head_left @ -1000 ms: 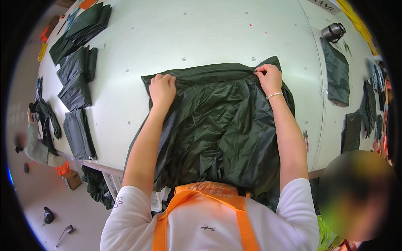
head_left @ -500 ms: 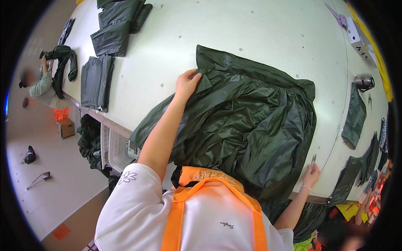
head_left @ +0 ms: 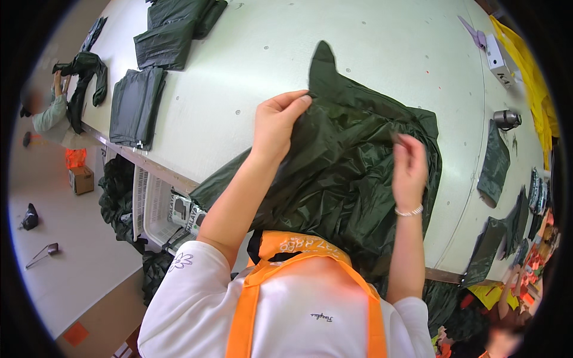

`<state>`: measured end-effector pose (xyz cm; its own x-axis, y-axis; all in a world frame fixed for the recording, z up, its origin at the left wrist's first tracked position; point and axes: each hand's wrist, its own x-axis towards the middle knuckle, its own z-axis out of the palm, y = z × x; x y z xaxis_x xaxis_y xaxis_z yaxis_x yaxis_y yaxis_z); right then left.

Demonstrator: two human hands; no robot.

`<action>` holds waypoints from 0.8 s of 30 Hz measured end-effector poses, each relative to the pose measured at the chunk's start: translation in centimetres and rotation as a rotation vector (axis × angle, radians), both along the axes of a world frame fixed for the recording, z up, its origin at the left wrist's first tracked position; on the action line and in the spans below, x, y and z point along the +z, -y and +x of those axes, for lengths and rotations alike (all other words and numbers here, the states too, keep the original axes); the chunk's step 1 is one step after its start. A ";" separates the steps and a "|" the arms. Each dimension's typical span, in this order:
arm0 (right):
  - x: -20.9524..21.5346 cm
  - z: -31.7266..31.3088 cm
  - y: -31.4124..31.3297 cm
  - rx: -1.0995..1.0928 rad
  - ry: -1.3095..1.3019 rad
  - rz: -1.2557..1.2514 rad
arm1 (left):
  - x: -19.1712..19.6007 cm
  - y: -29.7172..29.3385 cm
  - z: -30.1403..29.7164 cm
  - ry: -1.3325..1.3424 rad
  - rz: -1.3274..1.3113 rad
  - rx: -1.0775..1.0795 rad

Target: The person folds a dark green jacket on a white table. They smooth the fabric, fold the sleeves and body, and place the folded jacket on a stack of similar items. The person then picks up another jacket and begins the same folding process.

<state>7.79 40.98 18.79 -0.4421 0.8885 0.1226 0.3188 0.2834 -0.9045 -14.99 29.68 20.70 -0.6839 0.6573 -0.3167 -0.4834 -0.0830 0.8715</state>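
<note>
A dark green, shiny garment [head_left: 334, 173] of thin waterproof-looking cloth lies spread and crumpled in front of me, hanging over the near table edge. My left hand [head_left: 276, 125] pinches its upper left edge between thumb and fingertips. Just beyond that pinch, a pointed flap [head_left: 323, 68] of the same cloth sticks up and away from me. Over the garment's right side hovers my right hand [head_left: 410, 167], fingers curled together and tips smeared by motion. A small dark blur shows at those fingertips, too indistinct to name.
Folded dark green garments [head_left: 137, 107] lie at the left of the white table [head_left: 239, 71]. A white crate [head_left: 156, 221] with packets stands below its edge. At right are a metal flask [head_left: 507, 120], a white box [head_left: 499, 62] and more cloth pieces [head_left: 493, 167]. A co-worker [head_left: 51, 116] handles dark cloth far left.
My right hand has come up from the table's near right edge to above the garment. My left hand has shifted right with the garment's corner, and the top edge now folds into a point.
</note>
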 end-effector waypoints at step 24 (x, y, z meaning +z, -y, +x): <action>6.4 -11.1 3.4 0.357 0.022 0.118 | 1.8 1.2 -0.5 0.080 0.082 -0.126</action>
<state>-3.29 37.61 25.22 -0.7249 0.6586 0.2019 0.2001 0.4818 -0.8531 -15.48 28.48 22.53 -0.5690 0.7624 -0.3082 -0.5618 -0.0867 0.8227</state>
